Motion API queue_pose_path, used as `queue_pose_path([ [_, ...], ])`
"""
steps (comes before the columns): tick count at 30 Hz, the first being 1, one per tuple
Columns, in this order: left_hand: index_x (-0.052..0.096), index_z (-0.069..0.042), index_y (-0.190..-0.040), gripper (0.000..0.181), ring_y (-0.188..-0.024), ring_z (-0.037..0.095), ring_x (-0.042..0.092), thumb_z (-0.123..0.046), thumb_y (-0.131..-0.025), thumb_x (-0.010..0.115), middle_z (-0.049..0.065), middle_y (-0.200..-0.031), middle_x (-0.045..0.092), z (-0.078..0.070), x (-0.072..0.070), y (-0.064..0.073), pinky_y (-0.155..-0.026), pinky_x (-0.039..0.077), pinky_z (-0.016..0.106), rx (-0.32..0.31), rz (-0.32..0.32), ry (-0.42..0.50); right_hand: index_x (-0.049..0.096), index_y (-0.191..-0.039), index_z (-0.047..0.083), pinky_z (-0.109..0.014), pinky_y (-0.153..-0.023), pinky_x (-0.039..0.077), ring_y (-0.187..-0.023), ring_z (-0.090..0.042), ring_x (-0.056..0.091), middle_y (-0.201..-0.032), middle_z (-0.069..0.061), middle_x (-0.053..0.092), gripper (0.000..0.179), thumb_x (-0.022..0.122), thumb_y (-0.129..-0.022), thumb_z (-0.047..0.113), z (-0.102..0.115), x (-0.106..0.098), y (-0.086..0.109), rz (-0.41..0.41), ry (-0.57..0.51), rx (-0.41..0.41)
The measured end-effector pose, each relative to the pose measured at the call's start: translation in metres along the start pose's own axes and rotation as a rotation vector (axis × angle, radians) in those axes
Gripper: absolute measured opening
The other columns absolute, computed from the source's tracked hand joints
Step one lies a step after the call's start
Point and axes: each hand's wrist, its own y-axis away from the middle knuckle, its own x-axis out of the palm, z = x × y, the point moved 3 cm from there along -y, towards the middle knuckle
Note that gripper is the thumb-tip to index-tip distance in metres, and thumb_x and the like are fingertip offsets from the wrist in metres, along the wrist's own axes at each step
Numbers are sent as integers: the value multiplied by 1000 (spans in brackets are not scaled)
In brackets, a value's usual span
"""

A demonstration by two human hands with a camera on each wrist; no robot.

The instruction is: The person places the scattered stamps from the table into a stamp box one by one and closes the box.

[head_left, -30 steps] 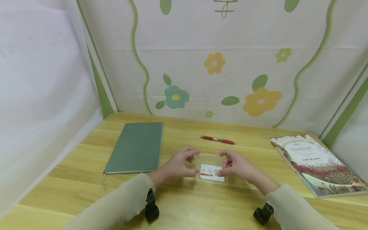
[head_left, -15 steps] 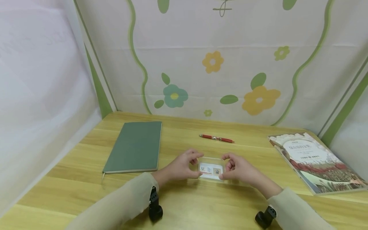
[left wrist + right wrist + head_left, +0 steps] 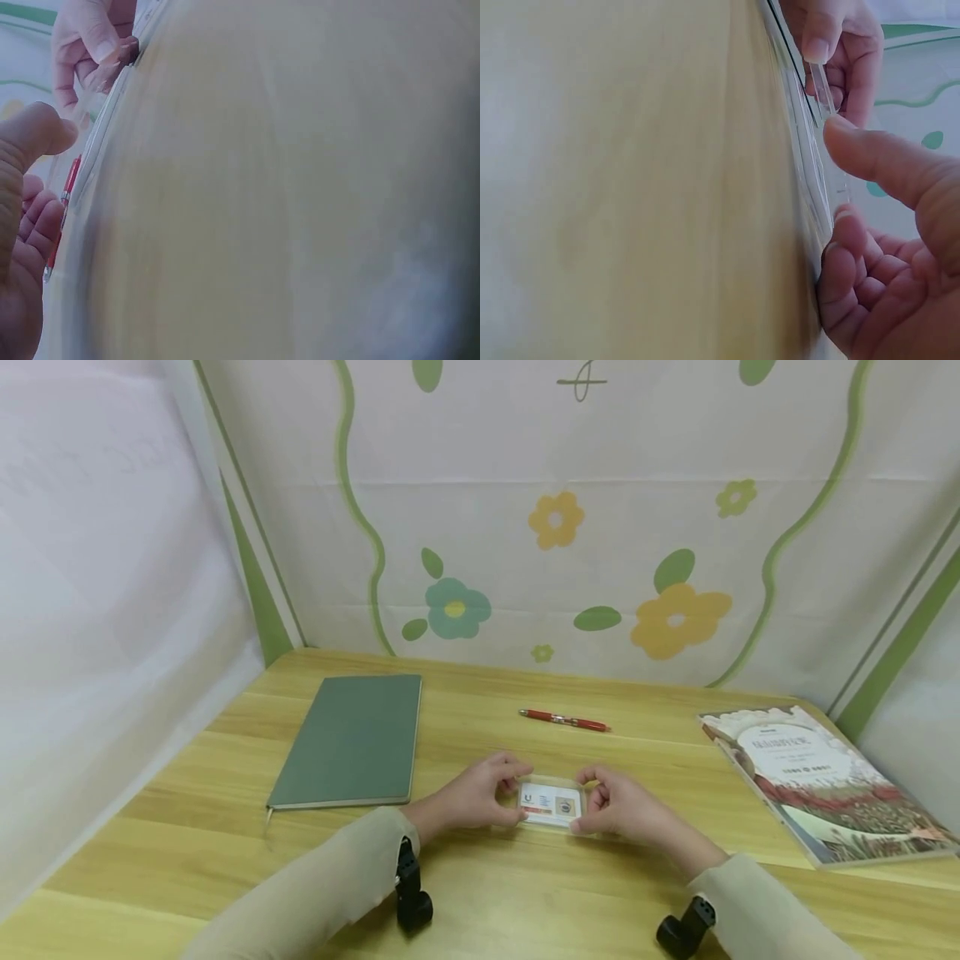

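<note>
In the head view, a small white printed card or box point(image 3: 546, 808) with a square picture lies on the table between my hands. A clear plastic cover point(image 3: 553, 782) surrounds it, its far edge just beyond the white piece. My left hand point(image 3: 483, 791) pinches the cover's left side between thumb and fingers. On the right side, my right hand point(image 3: 621, 803) pinches it likewise, thumb at the near corner. The right wrist view shows the clear plastic point(image 3: 823, 88) as a thin upright edge between both thumbs. Whether the cover is fully seated cannot be told.
A green notebook point(image 3: 351, 739) lies to the left with a ribbon sticking out. Beyond the hands is a red pen point(image 3: 564, 720). A floral-covered book point(image 3: 817, 777) lies at the right. A patterned curtain point(image 3: 510, 527) hangs behind the wooden table point(image 3: 487, 902).
Both hands have brought the clear cover down and nearer to me, over the white printed piece. Its far edge now sits closer to that piece. Pen and books stay put.
</note>
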Motion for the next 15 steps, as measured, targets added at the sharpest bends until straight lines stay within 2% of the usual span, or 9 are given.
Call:
queue_pose_path([
  [15, 53, -5, -130, 62, -88, 6, 48, -13, -72, 74, -5, -99, 49, 8, 6, -2, -79, 44, 18, -27, 37, 8, 46, -119, -1, -22, -48, 35, -60, -15, 44, -72, -5, 51, 65, 82, -67, 13, -1, 5, -1, -42, 54, 31],
])
